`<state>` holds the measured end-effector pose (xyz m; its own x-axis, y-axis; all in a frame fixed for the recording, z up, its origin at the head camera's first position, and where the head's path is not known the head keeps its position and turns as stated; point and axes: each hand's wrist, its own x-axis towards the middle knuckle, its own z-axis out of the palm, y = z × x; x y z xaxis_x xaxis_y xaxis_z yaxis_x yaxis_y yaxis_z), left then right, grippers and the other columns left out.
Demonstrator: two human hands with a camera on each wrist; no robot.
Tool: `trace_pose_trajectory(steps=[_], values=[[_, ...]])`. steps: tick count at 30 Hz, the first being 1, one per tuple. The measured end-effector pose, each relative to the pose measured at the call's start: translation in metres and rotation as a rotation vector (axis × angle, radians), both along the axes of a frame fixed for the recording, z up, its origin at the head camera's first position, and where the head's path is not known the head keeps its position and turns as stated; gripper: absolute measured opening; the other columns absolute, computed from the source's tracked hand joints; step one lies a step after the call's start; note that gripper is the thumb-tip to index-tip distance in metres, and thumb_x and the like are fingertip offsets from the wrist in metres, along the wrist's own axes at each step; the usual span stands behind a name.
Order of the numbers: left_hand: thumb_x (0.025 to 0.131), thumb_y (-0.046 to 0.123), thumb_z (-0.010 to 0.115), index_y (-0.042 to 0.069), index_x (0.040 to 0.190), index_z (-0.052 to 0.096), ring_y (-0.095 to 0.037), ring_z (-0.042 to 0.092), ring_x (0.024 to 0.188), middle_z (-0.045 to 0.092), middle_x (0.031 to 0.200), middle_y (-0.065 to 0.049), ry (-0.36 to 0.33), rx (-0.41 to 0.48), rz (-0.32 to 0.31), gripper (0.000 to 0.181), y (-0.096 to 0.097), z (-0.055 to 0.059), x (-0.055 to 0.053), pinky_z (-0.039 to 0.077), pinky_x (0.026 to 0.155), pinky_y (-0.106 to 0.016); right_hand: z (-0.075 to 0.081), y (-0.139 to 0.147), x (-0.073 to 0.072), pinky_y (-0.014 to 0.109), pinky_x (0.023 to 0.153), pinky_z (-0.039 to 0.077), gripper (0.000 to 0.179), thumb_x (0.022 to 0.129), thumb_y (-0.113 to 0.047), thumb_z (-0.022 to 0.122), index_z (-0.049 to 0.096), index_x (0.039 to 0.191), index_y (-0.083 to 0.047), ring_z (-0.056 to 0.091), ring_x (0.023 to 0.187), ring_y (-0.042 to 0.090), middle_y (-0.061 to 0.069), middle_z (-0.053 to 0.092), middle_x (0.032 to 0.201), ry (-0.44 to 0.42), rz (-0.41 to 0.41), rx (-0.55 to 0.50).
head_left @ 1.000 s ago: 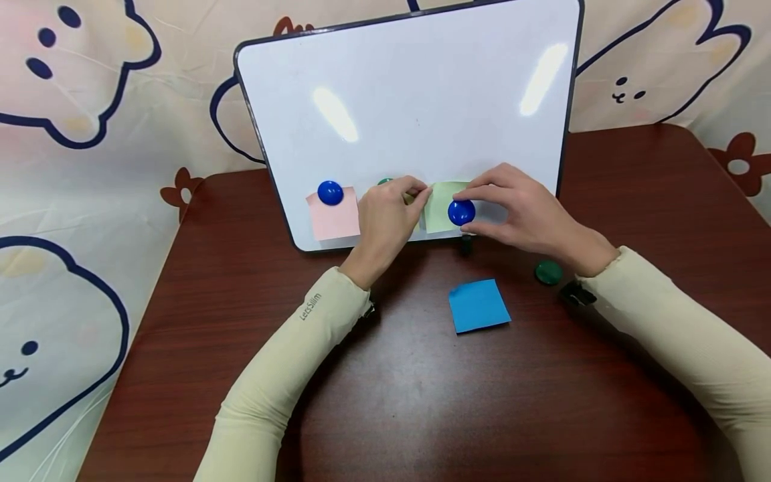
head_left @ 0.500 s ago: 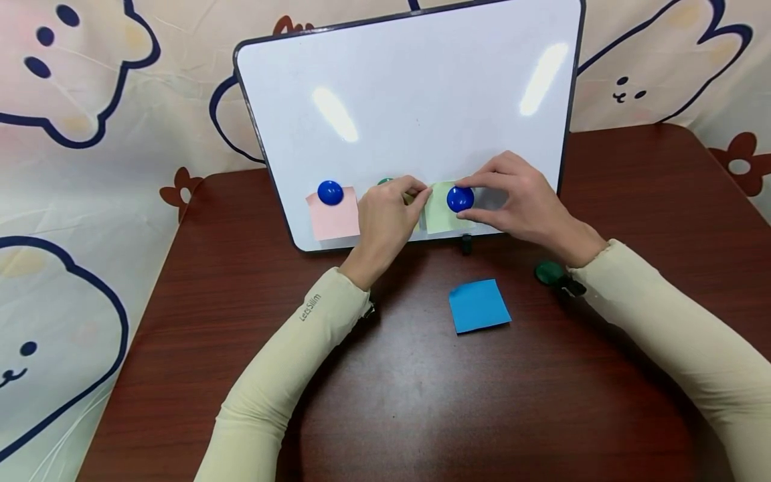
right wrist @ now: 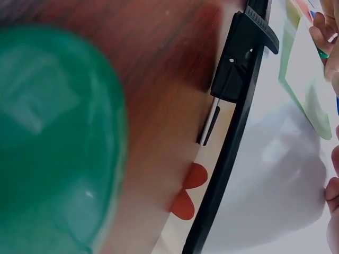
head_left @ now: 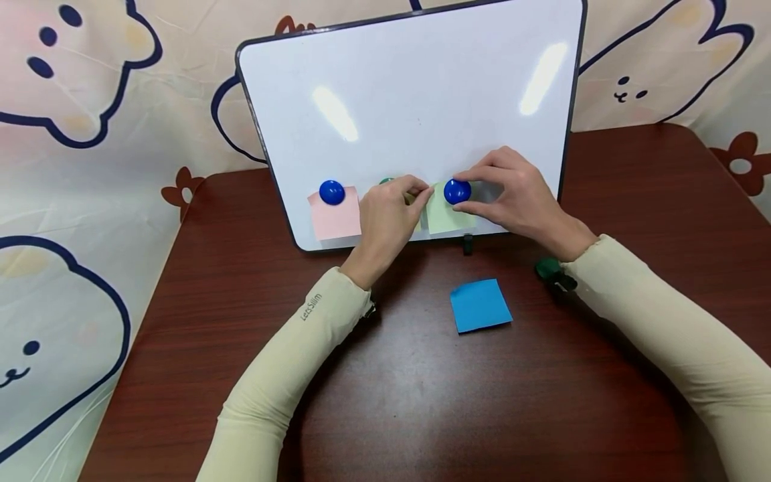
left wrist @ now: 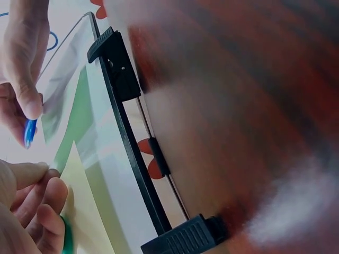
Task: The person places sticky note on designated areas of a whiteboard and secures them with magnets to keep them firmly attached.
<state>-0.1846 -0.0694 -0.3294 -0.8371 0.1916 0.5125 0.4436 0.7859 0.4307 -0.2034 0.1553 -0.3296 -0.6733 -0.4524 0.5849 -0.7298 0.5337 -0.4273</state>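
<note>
A light green sticky note (head_left: 442, 219) lies against the lower part of the whiteboard (head_left: 415, 100). My left hand (head_left: 385, 217) pinches its upper left corner between thumb and fingers. Over the note's upper part, my right hand (head_left: 521, 194) grips a round blue magnet (head_left: 457, 191) by its rim. In the left wrist view that blue magnet (left wrist: 30, 132) is seen edge-on; whether it touches the note is unclear. A yellow sticky note (left wrist: 87, 211) and a green magnet (head_left: 387, 180) are mostly hidden behind my left hand.
Left on the board, another blue magnet (head_left: 332, 192) holds a pink sticky note (head_left: 334, 221). A blue sticky note (head_left: 480, 306) lies on the brown table (head_left: 421, 402). Beside my right wrist sits a green magnet (head_left: 548, 268). Black clips (right wrist: 235, 58) line the board's bottom edge.
My right hand has moved the blue magnet up and slightly left over the green sticky note. The left hand has stayed at the note's corner.
</note>
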Motion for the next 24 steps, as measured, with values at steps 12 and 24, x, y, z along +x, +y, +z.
trace_pose_trajectory(steps=[12, 24], values=[[0.096, 0.028, 0.068, 0.012, 0.099, 0.078, -0.013, 0.072, 0.08, 0.078, 0.091, -0.002, -0.009, -0.01, -0.005, 0.019, 0.003, 0.0, 0.0, 0.054, 0.069, -0.026, -0.005, -0.005, -0.006, 0.043, 0.091, 0.04, 0.042, 0.071, -0.016, 0.09, 0.077, 0.11, -0.008, 0.057, 0.103, 0.027, 0.011, 0.07, 0.102, 0.07, -0.032, -0.009], [0.096, 0.029, 0.067, 0.012, 0.099, 0.078, -0.013, 0.072, 0.078, 0.078, 0.091, -0.002, 0.002, -0.016, -0.002, 0.02, 0.002, 0.0, 0.002, 0.055, 0.068, -0.026, -0.005, -0.01, -0.006, 0.044, 0.091, 0.041, 0.043, 0.075, -0.022, 0.088, 0.076, 0.113, -0.008, 0.055, 0.104, 0.029, 0.012, 0.068, 0.106, 0.09, -0.074, 0.054]])
